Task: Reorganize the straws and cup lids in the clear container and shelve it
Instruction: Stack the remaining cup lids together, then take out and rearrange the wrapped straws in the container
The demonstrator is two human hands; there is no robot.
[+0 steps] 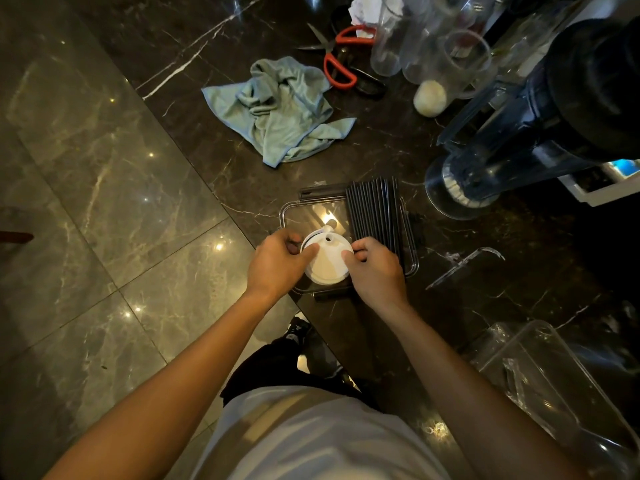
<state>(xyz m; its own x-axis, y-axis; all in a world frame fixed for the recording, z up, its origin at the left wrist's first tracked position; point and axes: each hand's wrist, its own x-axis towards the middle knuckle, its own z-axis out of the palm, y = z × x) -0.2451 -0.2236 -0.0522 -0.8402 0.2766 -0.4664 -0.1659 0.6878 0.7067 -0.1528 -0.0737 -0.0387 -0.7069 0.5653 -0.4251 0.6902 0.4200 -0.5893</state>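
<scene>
A clear container (pixel 290 212) sits at the front corner of the dark marble counter. Black straws (pixel 375 213) lie side by side along its right half. In its left half sits a stack of white cup lids (pixel 327 263). My left hand (pixel 278 263) grips the stack's left side, thumb on top. My right hand (pixel 377 268) holds the stack's right edge with its fingertips and covers the near ends of the straws.
A crumpled teal cloth (pixel 284 109) lies behind the container. Red-handled scissors (pixel 337 64), clear cups (pixel 429 43) and a blender jug (pixel 540 126) crowd the back right. A clear lid piece (pixel 464 265) and another clear bin (pixel 554 386) lie to the right. The counter edge drops to the floor on the left.
</scene>
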